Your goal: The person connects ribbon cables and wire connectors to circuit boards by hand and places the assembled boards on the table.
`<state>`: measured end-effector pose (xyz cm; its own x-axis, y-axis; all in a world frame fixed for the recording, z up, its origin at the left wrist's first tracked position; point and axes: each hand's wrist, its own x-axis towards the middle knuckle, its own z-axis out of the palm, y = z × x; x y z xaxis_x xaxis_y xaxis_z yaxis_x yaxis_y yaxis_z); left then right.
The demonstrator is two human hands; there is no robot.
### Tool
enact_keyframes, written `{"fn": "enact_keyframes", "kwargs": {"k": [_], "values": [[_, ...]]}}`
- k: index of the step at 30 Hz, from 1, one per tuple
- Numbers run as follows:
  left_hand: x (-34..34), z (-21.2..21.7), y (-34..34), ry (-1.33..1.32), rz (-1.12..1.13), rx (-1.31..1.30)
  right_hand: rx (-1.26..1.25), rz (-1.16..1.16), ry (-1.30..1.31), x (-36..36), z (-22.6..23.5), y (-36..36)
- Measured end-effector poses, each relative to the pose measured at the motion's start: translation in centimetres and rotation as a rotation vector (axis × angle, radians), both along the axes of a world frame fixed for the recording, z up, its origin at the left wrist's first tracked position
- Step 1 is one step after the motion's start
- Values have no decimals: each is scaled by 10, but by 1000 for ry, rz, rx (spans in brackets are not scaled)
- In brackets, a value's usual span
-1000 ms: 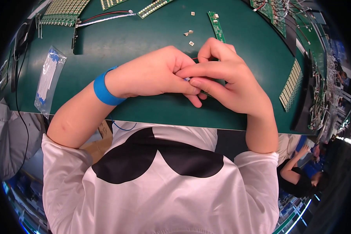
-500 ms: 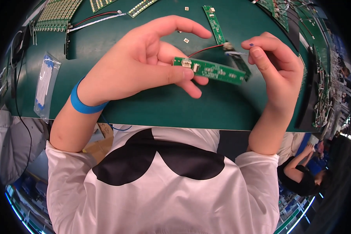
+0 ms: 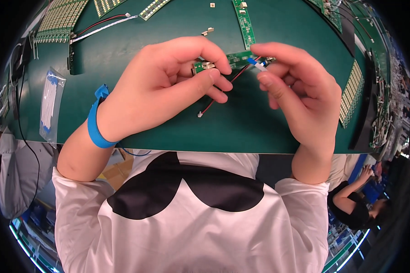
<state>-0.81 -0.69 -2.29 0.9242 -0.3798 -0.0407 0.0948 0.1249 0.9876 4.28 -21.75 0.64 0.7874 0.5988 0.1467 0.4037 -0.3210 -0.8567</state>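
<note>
Green table surface [image 3: 168, 136]: inward of its near edge, the operator's left hand [image 3: 152, 88] clamps a circuit board [image 3: 238, 59]; right hand [image 3: 305, 86] touches a blue-ended ribbon cable [image 3: 260, 67], grip unconfirmed from where I stand

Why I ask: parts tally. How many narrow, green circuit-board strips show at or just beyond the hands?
2: one strip held in the left hand, another strip lying on the green table beyond the right hand. Hands may hide others.

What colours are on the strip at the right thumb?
The strip is white with a blue end; best in head view.
</note>
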Motion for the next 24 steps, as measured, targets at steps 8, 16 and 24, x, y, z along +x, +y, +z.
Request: {"fn": "enact_keyframes", "kwargs": {"k": [8,16,24], "values": [[-2,1,-1,11,-23,48,221,21,440,3,-1,-2],[-4,1,-7,144,-28,-48,107,-45,179,-9,-5,4],[-2,-4,-9,252,-58,-104,-23,-35,-219,-11,-16,9]]}}
